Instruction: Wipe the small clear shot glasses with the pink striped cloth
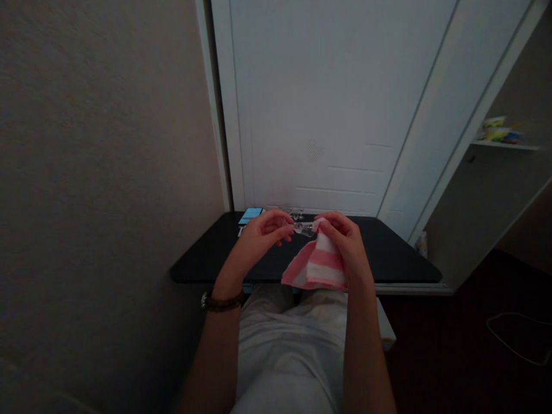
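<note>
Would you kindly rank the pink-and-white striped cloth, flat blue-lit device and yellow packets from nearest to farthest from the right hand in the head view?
1. Pink-and-white striped cloth: held in the right hand.
2. Flat blue-lit device: at the back left.
3. Yellow packets: far right.

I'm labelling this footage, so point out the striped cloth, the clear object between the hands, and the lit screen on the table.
Striped cloth (326, 264): head view, on the middle of its hanging part.
Clear object (305, 229): head view, on its exposed part.
Lit screen (250, 215): head view, on its bright face.
</note>
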### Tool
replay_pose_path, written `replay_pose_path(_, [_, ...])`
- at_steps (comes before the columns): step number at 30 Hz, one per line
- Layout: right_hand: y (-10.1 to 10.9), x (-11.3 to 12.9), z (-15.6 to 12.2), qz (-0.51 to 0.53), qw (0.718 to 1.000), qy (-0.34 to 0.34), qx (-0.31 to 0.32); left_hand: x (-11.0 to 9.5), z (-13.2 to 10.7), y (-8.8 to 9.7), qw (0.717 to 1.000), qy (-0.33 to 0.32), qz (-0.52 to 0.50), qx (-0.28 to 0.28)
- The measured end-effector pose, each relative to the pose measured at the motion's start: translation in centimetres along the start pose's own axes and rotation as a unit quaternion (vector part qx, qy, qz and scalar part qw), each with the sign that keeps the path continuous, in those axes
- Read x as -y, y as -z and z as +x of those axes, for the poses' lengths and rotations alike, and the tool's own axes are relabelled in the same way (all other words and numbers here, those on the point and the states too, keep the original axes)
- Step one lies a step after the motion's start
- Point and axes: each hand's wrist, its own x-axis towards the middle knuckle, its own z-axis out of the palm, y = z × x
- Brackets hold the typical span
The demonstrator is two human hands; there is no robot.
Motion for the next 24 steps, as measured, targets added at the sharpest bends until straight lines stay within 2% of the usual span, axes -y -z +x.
replay_pose_path(10, [-0.26, 0.23, -0.04, 0.011, 1.000, -0.001, 0.025, 0.19, 0.13, -0.07, 1.000, 0.001, 0.018, -0.013])
replay_pose_path(19, [-0.35, 0.14, -0.04, -0.004, 0.997, -0.010, 0.075, 0.14, 0.22, 0.04, 0.999, -0.004, 0.008, -0.050])
replay_pose_path(24, [-0.27, 0.17, -0.06, 0.010, 0.997, -0.010, 0.079, 0.04, 0.23, -0.02, 0.998, -0.008, -0.003, -0.066])
